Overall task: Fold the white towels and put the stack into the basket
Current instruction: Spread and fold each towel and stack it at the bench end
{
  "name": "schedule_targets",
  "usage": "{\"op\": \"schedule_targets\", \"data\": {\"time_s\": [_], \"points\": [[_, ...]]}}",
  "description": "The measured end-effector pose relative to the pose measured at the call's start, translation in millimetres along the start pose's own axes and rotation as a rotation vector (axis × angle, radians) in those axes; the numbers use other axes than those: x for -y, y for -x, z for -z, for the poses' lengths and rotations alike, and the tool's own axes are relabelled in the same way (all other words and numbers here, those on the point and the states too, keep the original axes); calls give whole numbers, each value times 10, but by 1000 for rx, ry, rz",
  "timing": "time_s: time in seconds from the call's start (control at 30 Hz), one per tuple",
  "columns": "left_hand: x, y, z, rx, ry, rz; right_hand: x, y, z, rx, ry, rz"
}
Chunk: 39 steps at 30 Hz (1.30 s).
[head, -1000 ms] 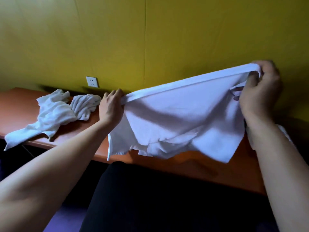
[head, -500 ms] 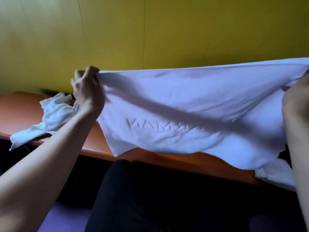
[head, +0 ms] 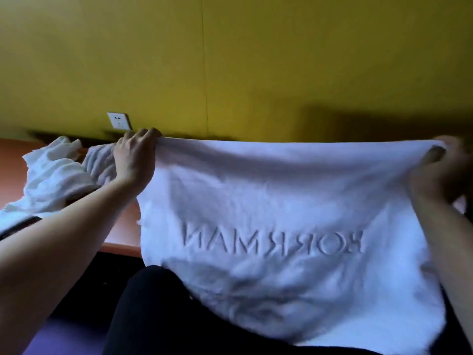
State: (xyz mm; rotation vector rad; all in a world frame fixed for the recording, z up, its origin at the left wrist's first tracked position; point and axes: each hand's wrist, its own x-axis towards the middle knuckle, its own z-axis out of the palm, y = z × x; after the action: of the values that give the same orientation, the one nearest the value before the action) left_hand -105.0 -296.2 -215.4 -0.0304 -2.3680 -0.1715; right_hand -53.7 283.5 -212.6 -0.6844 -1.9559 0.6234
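1. Towels (head: 48,178) not yet folded lie crumpled at the far left of the orange tabletop (head: 122,226), near the wall socket (head: 119,120). They are best left alone until the spread one is done.
2. Left hand (head: 135,160) pinches the upper left corner of the spread towel (head: 268,201), fingers curled over the hem. Keeping that grip firm and level with the other corner should keep the top edge straight.
3. Spread towel hangs between both hands in front of the yellow wall (head: 230,60), its top edge taut, raised lettering showing mirrored, its lower part sagging toward the person's lap and the tabletop edge. Judging from this, the fold has not begun; bringing corner to corner evenly, or laying it flat first, would give a square fold.
4. Right hand (head: 440,170) holds the upper right corner, thumb over the cloth; it is blurred, so finger detail is unclear. It should match the left hand's height so the halves meet.
5. Basket: not in view.
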Motion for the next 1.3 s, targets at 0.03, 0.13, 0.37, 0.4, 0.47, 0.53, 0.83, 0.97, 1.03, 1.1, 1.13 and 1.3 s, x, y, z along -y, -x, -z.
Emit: {"op": "schedule_targets", "data": {"time_s": [0.03, 0.13, 0.37, 0.4, 0.47, 0.53, 0.83, 0.97, 1.03, 1.1, 1.13, 1.3], "points": [[-16, 11, -192, 64, -28, -3, -106, 14, -77, 41, 23, -13], [-148, -105, -703, 191, -42, 0, -399, 51, -527, 65, 165, -95], [-454, -445, -1788, 328, -116, 9, -904, 128, -1580, 143, 325, -174], [-474, -489, -1946, 335, -122, 14, -994, 109, -1732, 150, 319, -171], [-518, -571, -2258, 328, -128, 22, -1115, 87, -1973, 151, 312, -188], [-600, -648, -2539, 329, -158, 26, -1200, 24, -2199, 161, 318, -175], [-590, -444, -3532, 566, 52, -34, -1509, 61, -2773, 353, 243, 97], [-565, -156, -3446, 617, 89, -86, -1381, 483, -2651, 404, 306, 222], [-565, 25, -3240, 541, 91, -81, -1356, 738, -2595, 434, 345, 389], [-532, 208, -3065, 513, 75, -40, -1408, 940, -2569, 493, 370, 427], [-518, 302, -2989, 538, 45, -15, -1438, 1014, -2565, 527, 390, 409], [-507, 680, -2918, 852, -1, 82, -1554, 955, -2628, 671, 471, 297]]}}
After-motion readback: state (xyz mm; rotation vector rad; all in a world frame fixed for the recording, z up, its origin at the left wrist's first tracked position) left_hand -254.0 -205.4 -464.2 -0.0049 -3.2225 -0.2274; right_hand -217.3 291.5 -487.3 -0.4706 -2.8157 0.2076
